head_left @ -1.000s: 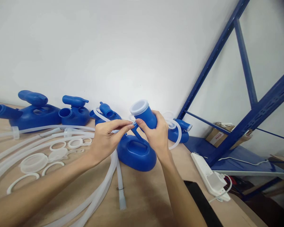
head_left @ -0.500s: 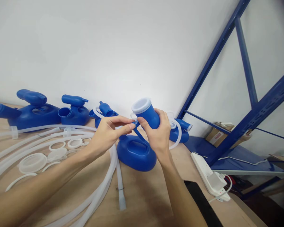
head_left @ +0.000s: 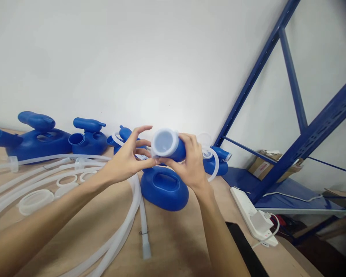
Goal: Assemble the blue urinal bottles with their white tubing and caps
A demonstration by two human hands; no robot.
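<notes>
My right hand (head_left: pixel 190 163) is wrapped round a short blue cylinder (head_left: pixel 177 150) with a white ring (head_left: pixel 164 141) on its mouth, which faces me. My left hand (head_left: pixel 129 157) is at the cylinder's left side, fingers spread, its thumb tip near the lower edge of the ring. Whether that thumb touches the ring cannot be made out. Below both hands a blue bottle body (head_left: pixel 165 187) with a handle opening rests on the table.
Blue bottles (head_left: pixel 42 144) line the wall at left, another (head_left: pixel 215 165) at right. Clear tubes (head_left: pixel 118 238) and translucent rings (head_left: pixel 36 202) lie at left. A power strip (head_left: pixel 249 215), a black flat object (head_left: pixel 245 250) and a blue shelf (head_left: pixel 288 192) are at right.
The blue cylinder has turned its mouth toward me and moved slightly down and left. My left hand's fingers have opened from a pinch and spread beside it.
</notes>
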